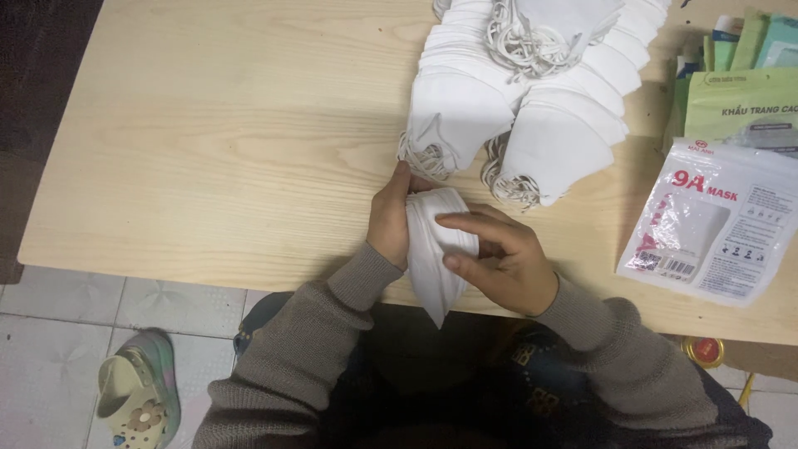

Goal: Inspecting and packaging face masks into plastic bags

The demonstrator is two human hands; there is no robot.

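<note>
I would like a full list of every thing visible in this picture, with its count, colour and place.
stack of folded masks: one small stack, white, held on edge at the near table edge
piles of masks: two overlapping fanned piles with a few loose masks on top, white with white ear loops, far middle of table
mask package: one, clear and white with red print, right side of table
green packages: several, green and teal, far right corner
table: one, light wood
sandal: one, pale green with a flower charm, on the tiled floor at left
round lid: one, red and yellow, on the floor at right
left hand: grips the stack from the left
right hand: fingers rest on the stack's front
</note>
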